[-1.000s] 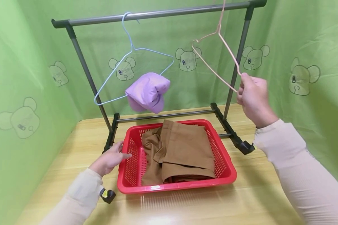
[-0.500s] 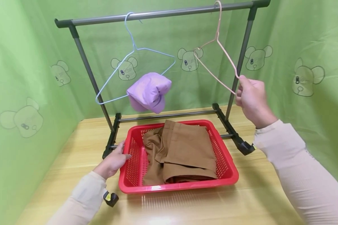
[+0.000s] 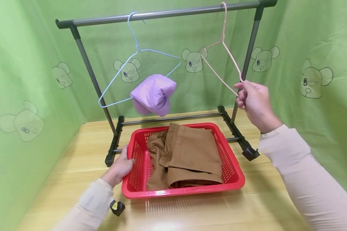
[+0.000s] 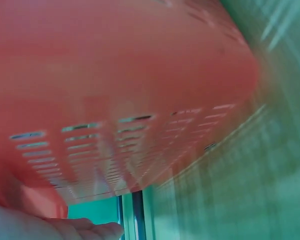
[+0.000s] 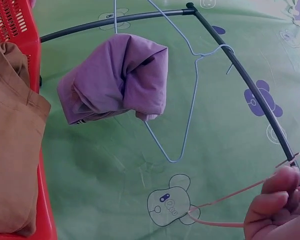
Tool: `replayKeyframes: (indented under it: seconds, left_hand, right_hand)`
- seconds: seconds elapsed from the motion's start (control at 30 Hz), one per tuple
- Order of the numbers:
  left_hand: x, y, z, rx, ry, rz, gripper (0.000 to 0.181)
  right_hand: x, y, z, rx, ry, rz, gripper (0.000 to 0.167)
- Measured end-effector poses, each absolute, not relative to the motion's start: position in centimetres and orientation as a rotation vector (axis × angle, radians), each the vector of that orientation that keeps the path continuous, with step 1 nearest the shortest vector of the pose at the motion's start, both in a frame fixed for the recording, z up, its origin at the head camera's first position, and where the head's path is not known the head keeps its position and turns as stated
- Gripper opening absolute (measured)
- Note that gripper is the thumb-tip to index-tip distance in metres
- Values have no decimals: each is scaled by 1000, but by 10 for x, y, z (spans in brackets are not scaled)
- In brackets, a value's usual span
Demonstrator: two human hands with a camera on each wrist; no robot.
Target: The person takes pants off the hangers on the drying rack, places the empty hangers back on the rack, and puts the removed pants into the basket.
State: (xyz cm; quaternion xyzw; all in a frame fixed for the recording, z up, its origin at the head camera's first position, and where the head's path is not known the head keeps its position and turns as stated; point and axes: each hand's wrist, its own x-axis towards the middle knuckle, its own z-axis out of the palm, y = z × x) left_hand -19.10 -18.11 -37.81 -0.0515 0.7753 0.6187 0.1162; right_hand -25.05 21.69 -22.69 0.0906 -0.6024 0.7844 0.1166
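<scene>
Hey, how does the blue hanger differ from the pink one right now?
The blue hanger carries a purple cloth item on its lower bar; the pink hanger carries no clothing.
The right hand grips a corner of the pink hanger, while no hand touches the blue hanger.
In the head view, the blue hanger's triangle looks wide, the pink hanger's narrower.
Both are thin and hook over the rail.

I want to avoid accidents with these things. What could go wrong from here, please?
The purple cloth sits bunched on the lower bar of the blue hanger, so it might slide off if the rail is shaken.
The pink hanger hooks over the rail while the right hand grips its corner; a hard tug could unhook it.
The left hand holds the red basket by one side, so pulling might tilt it.
</scene>
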Motion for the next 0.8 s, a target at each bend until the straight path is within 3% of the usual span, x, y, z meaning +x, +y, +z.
replayKeyframes:
  seconds: [0.17,0.5,0.8]
  left_hand:
    - [-191,-179,-383,-184,2265,1839,73]
    - [-192,-177,-383,-225,2232,1887,75]
    - [-191,-177,-385,-238,2229,1905,74]
  right_hand:
    - [-251,216,-234,248,-1795,2234,21]
    - [-245,214,-244,296,-1762,2167,42]
    - [-234,218,-257,301,-1691,2134,43]
